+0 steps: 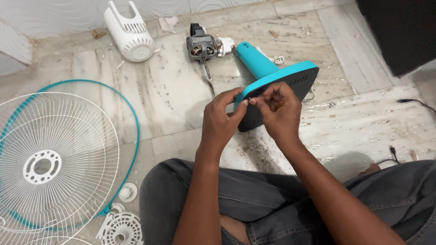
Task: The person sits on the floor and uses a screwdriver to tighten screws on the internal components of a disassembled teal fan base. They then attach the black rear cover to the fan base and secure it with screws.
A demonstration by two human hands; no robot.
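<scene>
Pale marble floor [172,90], dusty and scratched, with bits of dirt all over. White wall along the far edge, a dark cabinet [399,31] at the far right corner.

Left hand [220,120] in the middle, fingers curled, thumb and first finger pinched close at the edge of the teal fan base [290,77]. Right hand [279,111] just beside it, fingers bent in tight, tips meeting the left fingertips. Something very small and brownish pinched in the right fingers, too tiny to name. Both hands touching or nearly touching the rim of the base; hard to tell which.

Fan base tipped up on its side, dark underside facing the hands, teal neck [254,59] pointing away toward the far wall. At the end of the neck, a bare grey motor [200,45] lying flat on the floor, its thin shaft pointing back toward the hands. A white cord [274,59] curled just beside the neck.

Farther off, near the far left edge, a white plastic motor cover [129,34] standing on its end. On the left side, a big white wire fan guard [50,159] with a teal ring, lying flat. Small white round parts [122,227] near its lower edge. A black cable [415,103] at the right edge.

Dark grey jeans [254,199] at the near edge, legs folded on the floor.
</scene>
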